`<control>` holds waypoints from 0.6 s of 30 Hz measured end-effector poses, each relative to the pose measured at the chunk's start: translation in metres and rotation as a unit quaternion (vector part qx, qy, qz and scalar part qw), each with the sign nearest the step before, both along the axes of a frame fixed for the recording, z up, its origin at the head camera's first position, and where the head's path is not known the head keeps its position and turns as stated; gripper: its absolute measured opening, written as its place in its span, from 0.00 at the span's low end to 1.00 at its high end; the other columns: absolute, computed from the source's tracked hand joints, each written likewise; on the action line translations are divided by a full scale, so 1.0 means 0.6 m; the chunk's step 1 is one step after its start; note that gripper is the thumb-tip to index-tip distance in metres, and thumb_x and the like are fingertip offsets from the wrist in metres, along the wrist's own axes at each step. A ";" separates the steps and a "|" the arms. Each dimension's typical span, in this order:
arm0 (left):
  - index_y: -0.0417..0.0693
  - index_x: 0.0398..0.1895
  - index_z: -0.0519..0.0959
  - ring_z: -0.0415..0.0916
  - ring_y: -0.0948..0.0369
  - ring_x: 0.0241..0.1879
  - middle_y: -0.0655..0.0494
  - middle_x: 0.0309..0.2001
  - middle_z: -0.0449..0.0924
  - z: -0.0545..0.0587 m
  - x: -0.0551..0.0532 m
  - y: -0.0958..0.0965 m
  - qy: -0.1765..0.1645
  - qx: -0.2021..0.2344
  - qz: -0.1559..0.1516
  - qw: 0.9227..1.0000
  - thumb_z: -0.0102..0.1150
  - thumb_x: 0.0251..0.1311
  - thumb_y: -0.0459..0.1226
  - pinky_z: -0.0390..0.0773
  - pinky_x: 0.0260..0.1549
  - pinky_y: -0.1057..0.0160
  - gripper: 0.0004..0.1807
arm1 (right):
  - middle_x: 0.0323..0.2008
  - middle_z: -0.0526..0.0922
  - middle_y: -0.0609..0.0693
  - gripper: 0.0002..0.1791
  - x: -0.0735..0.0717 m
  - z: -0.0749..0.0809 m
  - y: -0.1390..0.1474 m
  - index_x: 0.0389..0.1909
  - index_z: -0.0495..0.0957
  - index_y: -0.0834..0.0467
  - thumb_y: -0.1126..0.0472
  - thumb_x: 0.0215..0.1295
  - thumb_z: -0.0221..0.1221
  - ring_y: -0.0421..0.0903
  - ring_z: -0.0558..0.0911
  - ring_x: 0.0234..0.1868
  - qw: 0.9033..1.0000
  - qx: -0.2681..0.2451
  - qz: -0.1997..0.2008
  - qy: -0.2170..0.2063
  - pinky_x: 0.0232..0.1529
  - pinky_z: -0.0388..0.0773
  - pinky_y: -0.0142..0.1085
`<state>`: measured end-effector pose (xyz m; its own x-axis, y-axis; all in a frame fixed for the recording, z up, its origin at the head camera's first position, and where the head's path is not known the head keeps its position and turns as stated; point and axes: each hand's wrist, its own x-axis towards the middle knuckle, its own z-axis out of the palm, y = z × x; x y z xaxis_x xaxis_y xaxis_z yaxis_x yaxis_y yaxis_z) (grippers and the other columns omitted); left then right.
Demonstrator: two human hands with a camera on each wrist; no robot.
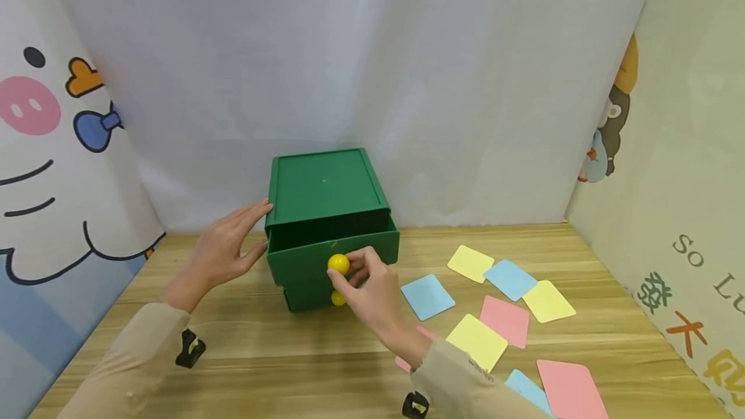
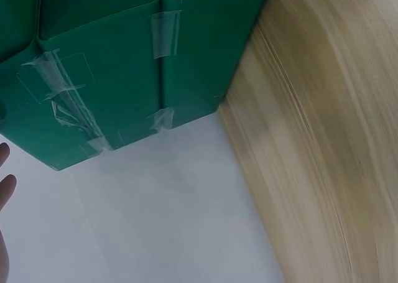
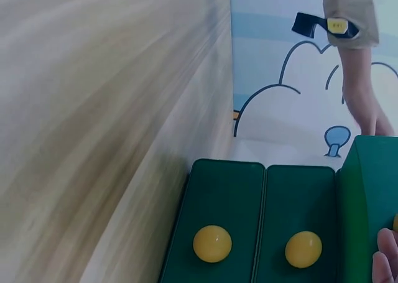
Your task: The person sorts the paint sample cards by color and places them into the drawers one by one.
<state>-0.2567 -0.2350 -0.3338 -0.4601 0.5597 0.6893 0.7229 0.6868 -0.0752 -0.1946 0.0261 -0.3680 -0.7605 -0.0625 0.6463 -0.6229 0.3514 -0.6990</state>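
Head view: the top drawer (image 1: 302, 265) juts partway out of a green cabinet (image 1: 326, 186) on the wooden table (image 1: 233, 361), its yellow knob (image 1: 339, 264) pinched between thumb and fingers of the right hand (image 1: 375, 293). The left hand (image 1: 224, 247), gripping nothing, extends its fingers at the cabinet's left side. Coloured paper squares (image 1: 504, 321) lie to the right; a pale curtain (image 1: 465, 83) hangs behind.

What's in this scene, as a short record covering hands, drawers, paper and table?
Left hand: at the cabinet's left side
Right hand: holding the yellow knob
Top drawer: pulled partly out
Lower drawers: two, both closed
Paper squares: pink, yellow, blue; right of the cabinet
Table: wood-grain surface
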 end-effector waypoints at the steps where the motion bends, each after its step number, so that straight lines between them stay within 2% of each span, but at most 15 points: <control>1: 0.34 0.59 0.66 0.70 0.41 0.51 0.36 0.56 0.70 0.000 0.000 0.000 0.002 -0.001 0.001 1.000 0.29 0.65 0.58 0.71 0.46 0.42 0.38 | 0.24 0.80 0.48 0.12 0.003 0.000 0.001 0.34 0.74 0.59 0.59 0.52 0.66 0.36 0.75 0.20 1.000 -0.001 0.000 0.004 0.22 0.74 0.26; 12: 0.34 0.59 0.67 0.70 0.41 0.51 0.36 0.55 0.71 0.001 -0.002 -0.003 0.009 -0.002 -0.005 1.000 0.31 0.65 0.58 0.71 0.45 0.42 0.37 | 0.23 0.79 0.47 0.13 0.040 -0.003 0.015 0.33 0.75 0.59 0.60 0.49 0.67 0.35 0.75 0.19 1.000 -0.003 0.008 0.015 0.20 0.75 0.26; 18: 0.37 0.61 0.66 0.70 0.42 0.52 0.38 0.56 0.70 -0.003 -0.002 -0.003 -0.005 0.005 -0.005 1.000 0.33 0.65 0.57 0.71 0.46 0.42 0.36 | 0.23 0.80 0.47 0.13 0.051 -0.007 0.023 0.33 0.74 0.58 0.59 0.50 0.66 0.34 0.75 0.19 1.000 0.006 0.005 0.029 0.19 0.74 0.25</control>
<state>-0.2580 -0.2369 -0.3354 -0.4615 0.5579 0.6897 0.7311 0.6796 -0.0606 -0.1642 0.0399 -0.3720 -0.7209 -0.0791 0.6885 -0.6662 0.3529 -0.6570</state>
